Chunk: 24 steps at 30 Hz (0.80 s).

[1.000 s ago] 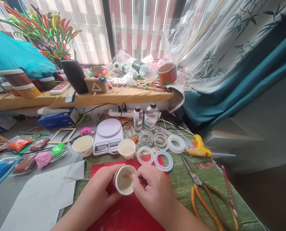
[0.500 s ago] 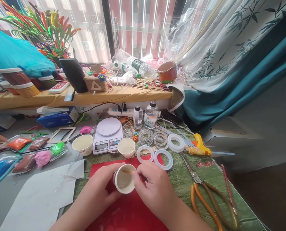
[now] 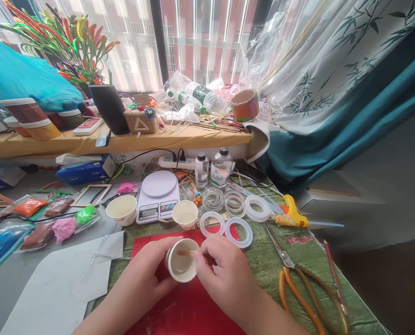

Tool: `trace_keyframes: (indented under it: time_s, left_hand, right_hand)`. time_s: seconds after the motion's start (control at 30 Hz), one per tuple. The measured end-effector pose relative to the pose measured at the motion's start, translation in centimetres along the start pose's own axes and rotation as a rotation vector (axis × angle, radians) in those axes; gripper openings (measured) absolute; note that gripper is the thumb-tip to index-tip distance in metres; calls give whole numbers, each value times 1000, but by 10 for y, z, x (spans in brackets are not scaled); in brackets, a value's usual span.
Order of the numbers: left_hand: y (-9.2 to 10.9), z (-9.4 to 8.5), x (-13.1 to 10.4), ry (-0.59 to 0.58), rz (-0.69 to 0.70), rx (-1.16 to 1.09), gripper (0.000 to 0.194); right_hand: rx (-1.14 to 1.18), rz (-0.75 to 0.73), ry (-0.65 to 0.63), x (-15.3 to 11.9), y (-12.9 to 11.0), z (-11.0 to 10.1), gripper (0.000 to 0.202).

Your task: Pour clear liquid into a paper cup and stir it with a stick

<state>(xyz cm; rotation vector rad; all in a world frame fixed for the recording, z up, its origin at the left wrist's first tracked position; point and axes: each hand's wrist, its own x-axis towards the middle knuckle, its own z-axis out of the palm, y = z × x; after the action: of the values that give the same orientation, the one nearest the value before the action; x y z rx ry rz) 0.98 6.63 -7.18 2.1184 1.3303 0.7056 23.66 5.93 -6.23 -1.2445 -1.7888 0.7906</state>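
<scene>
My left hand (image 3: 157, 266) is wrapped round a white paper cup (image 3: 174, 275), tilted so its mouth faces me. Clear liquid lies in the bottom of the cup. Between the thumb and fingers of my right hand (image 3: 221, 267) is a wooden stick (image 3: 186, 252), its other end inside the cup. Under both hands lies a red sheet (image 3: 193, 307). Just beyond stand a second paper cup (image 3: 185, 215) and a third paper cup (image 3: 121, 210). Two translucent ring moulds (image 3: 239, 232) lie at the sheet's far edge.
A kitchen scale (image 3: 158, 197) stands behind the cups, with two clear bottles (image 3: 220, 171) to its right. Large scissors (image 3: 287, 261), a yellow glue gun (image 3: 293, 213) and a pencil (image 3: 335, 277) lie at right. Bagged clay (image 3: 63, 229) and white board (image 3: 61, 279) are at left.
The stick has shifted inside the cup and more of it shows now. Both hands keep their hold, and the whole view has moved slightly.
</scene>
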Motion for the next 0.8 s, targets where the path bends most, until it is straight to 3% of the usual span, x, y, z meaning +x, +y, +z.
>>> trace_keyframes:
  time_s: [0.23, 0.8]
  left_hand:
    - [-2, 1, 0, 2, 16, 0, 49]
    - [4, -2, 2, -45, 6, -24, 47]
  right_hand:
    - [-89, 4, 3, -1, 2, 2, 27]
    - [-32, 29, -14, 0, 0, 0, 27]
